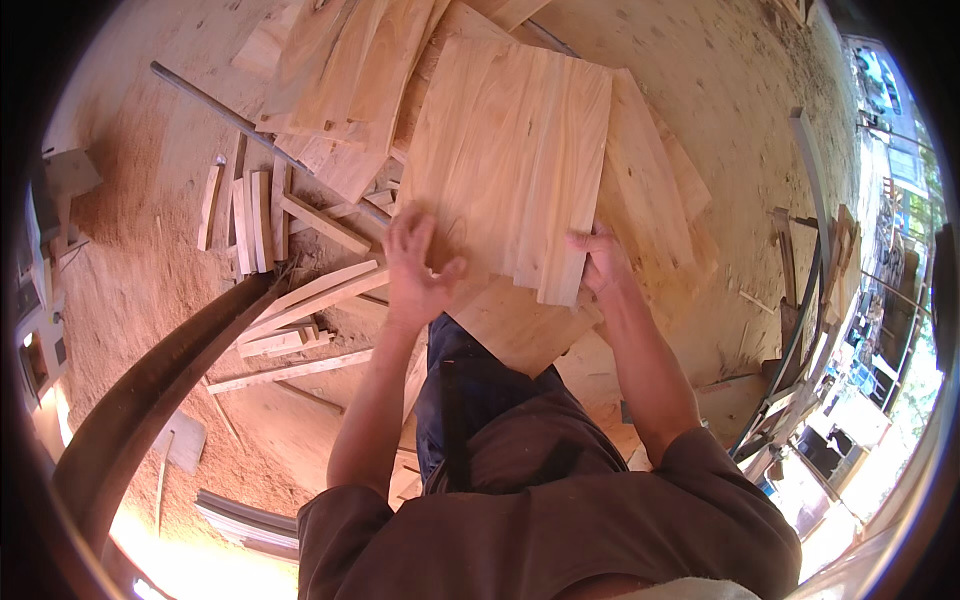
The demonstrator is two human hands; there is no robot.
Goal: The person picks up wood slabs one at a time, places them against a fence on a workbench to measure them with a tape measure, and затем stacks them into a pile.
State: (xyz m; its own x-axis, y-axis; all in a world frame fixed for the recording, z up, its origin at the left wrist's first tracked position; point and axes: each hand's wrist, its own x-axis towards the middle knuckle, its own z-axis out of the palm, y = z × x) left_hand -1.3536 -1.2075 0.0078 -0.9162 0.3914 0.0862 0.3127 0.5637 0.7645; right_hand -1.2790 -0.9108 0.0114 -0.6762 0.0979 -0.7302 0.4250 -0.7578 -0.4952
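Note:
A flat panel of glued wooden strips (510,150) is in front of me, its near edge stepped where the strips end unevenly. At its right edge near the closest corner, my right hand (602,258) grips it, thumb on top and fingers out of sight underneath. My left hand (418,262) is at the near left corner with fingers spread; whether the fingertips touch the panel I cannot tell. Below it lie more wooden panels (650,190), fanned out to the right, and another panel (530,325) shows between the held one and my legs.
Further panels (340,70) are heaped at the far left, beside a long metal bar (215,108). Loose wooden strips (300,300) litter the dusty floor to my left. A thick brown curved hose or pipe (160,375) runs there too. Scrap boards (800,260) stand at the right.

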